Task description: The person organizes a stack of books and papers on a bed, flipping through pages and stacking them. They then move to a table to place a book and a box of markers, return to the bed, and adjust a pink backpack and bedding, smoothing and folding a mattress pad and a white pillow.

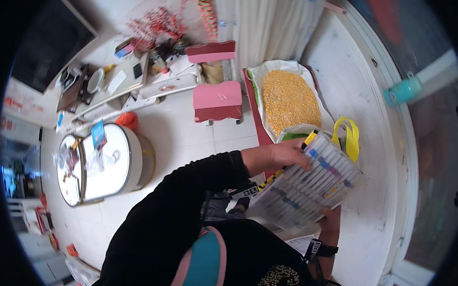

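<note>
My left hand (pixel 286 155), in a black sleeve, grips the upper left edge of a clear plastic marker case (pixel 327 166) filled with rows of markers. A second clear section (pixel 287 201) with more markers lies against it below. Yellow-and-black marker ends show along the left side. My right hand (pixel 328 218), with a black strap at the wrist, holds the lower right edge of the case; most of its fingers are hidden. Beyond the case's top edge stands a yellow strap handle (pixel 346 138); its attachment is hidden. Papers (pixel 301 244) lie below the case, partly covered.
An open sack of yellow corn kernels (pixel 290 101) sits beyond the case on a reddish surface. A pink chair (pixel 217 100) stands left of it. Further left are a white oval table (pixel 107 162) and a cluttered cabinet (pixel 128 85). A teal bottle (pixel 403 90) is at the window side.
</note>
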### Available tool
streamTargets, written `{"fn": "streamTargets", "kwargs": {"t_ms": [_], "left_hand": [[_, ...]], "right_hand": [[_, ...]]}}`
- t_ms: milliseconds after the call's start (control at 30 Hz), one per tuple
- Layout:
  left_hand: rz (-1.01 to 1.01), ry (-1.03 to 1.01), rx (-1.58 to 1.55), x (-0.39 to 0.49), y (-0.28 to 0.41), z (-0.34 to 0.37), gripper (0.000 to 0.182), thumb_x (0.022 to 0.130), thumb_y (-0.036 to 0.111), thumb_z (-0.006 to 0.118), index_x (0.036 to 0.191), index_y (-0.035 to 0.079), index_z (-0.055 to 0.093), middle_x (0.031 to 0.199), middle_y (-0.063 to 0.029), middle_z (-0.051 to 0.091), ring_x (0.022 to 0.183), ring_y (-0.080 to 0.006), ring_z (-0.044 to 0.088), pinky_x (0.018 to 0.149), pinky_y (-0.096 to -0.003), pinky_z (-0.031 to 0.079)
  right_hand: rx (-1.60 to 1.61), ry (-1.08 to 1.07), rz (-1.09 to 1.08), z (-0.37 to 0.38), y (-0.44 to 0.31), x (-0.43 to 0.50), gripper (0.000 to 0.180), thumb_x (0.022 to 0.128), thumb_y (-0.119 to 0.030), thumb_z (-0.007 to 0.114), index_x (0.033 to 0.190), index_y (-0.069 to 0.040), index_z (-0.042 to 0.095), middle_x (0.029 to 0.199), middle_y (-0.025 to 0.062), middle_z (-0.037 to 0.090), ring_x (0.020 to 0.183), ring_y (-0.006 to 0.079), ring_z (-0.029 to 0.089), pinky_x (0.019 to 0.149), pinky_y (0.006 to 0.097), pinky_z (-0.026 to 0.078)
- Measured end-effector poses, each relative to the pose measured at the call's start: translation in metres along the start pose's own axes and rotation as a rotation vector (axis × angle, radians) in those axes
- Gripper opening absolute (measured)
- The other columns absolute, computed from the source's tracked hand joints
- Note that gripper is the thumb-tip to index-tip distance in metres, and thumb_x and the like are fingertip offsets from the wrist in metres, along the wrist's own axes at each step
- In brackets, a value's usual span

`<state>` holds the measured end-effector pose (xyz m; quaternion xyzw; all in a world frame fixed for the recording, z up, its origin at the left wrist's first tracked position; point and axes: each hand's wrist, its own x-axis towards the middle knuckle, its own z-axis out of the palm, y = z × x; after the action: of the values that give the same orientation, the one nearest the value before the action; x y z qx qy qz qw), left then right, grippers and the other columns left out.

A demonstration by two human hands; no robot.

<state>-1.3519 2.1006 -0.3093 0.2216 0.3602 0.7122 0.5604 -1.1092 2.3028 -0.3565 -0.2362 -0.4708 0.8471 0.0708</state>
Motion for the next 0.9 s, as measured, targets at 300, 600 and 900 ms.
{"fn": "streamTargets", "kwargs": {"t_ms": [300, 600, 900], "left_hand": [[0.049, 0.073, 0.391, -0.125, 0.033, -0.035, 0.059, 0.072, 0.005, 0.083, 0.125, -0.002, 0.058, 0.112, -0.0059, 0.068, 0.102, -0.0136, 0.06, 0.093, -0.0309, 0.049], [0.128, 0.398, 0.402, -0.252, 0.031, -0.088, 0.052, 0.075, 0.002, 0.077, 0.123, -0.003, 0.059, 0.111, -0.0063, 0.068, 0.103, -0.0133, 0.06, 0.094, -0.0309, 0.048], [0.07, 0.47, 0.44, -0.414, 0.111, -0.174, 0.053, 0.073, 0.005, 0.076, 0.122, -0.004, 0.059, 0.105, -0.0086, 0.07, 0.096, -0.0151, 0.063, 0.087, -0.0317, 0.051]], "right_hand": [[-0.018, -0.291, -0.07, 0.094, -0.001, 0.066, 0.08, 0.065, -0.004, 0.072, 0.139, 0.003, 0.041, 0.13, 0.013, 0.058, 0.118, 0.0263, 0.058, 0.1, 0.0387, 0.047], [-0.131, -0.573, 0.036, 0.221, 0.03, 0.138, 0.08, 0.065, -0.006, 0.067, 0.14, 0.002, 0.042, 0.13, 0.0108, 0.057, 0.12, 0.0272, 0.057, 0.102, 0.0399, 0.046], [0.159, -0.963, 0.255, 0.402, 0.081, 0.213, 0.09, 0.067, -0.02, 0.08, 0.146, -0.002, 0.039, 0.144, 0.014, 0.049, 0.131, 0.0347, 0.049, 0.109, 0.0513, 0.04]]}}
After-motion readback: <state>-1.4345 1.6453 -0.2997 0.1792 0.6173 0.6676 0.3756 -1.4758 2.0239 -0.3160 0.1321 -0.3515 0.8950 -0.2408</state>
